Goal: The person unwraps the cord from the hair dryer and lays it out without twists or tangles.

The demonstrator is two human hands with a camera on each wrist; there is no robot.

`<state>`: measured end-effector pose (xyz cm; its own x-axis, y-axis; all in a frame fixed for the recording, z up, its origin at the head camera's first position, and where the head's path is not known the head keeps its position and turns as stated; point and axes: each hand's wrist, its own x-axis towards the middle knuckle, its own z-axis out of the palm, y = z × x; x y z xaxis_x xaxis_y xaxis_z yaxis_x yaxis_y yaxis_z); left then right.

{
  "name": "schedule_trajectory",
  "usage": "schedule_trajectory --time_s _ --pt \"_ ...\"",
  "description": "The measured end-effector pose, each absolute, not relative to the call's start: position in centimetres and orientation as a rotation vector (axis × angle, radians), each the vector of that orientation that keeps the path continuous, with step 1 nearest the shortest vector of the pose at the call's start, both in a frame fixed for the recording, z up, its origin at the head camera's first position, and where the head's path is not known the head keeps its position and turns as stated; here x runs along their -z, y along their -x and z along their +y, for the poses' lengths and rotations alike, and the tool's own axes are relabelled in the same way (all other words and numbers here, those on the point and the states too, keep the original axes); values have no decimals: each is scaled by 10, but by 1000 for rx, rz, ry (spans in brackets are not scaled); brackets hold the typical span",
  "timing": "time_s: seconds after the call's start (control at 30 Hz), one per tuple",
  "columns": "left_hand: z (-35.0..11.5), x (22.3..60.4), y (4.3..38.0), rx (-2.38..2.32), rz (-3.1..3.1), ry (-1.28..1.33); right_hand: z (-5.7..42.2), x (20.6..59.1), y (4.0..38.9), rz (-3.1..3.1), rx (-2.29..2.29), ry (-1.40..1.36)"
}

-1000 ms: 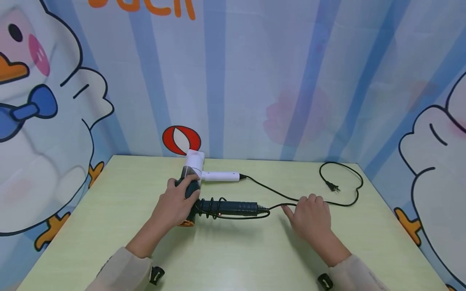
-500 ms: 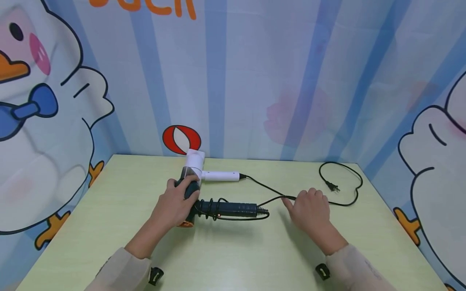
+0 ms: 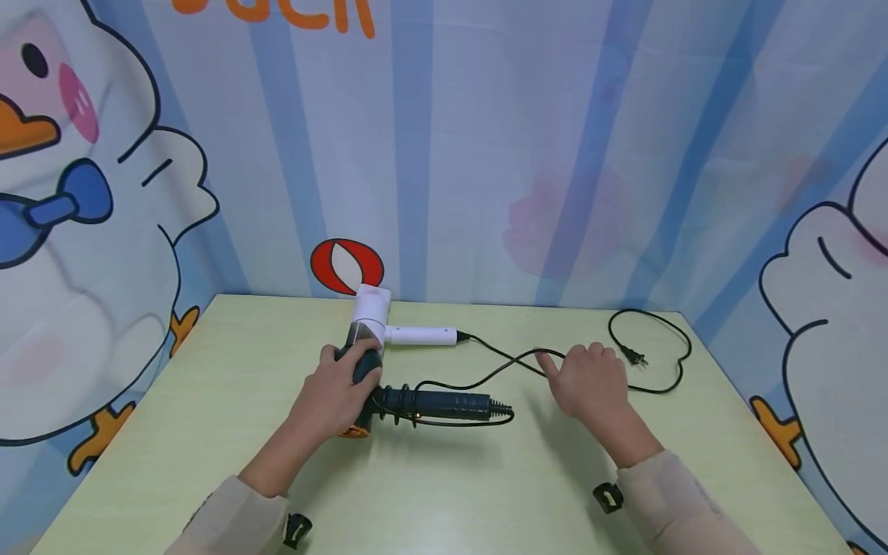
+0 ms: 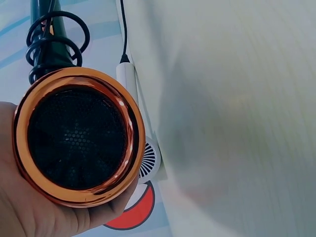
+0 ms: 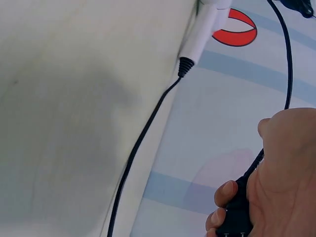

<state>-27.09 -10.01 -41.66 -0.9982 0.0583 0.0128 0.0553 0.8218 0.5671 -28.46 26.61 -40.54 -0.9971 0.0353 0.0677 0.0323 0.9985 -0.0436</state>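
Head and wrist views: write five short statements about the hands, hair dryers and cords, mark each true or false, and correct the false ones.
1. The left hand grips a dark, copper-rimmed hair dryer. True.
2. The right hand grips the handle of a white hair dryer with a cylindrical handle. False: it holds a squarish black plug.
3. A thin black cord loops round the dark dryer's handle. True.
4. The white dryer lies nearer the person than the dark one. False: it lies beyond it, near the far edge of the pale wood-grained table.
5. A second black plug lies toward the table's far right. True.
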Motion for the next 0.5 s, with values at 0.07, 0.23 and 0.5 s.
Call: schedule_trajectory --time_s 0.07,0.23,0.5 --pt "-100 417 271 -938 2992 -94 266 403 285 -3077 -70 62" --pt "-101 418 270 -939 2995 -86 264 399 284 -3080 -71 58" --pt "-101 417 271 -938 2994 -89 262 391 278 -3042 -44 10"
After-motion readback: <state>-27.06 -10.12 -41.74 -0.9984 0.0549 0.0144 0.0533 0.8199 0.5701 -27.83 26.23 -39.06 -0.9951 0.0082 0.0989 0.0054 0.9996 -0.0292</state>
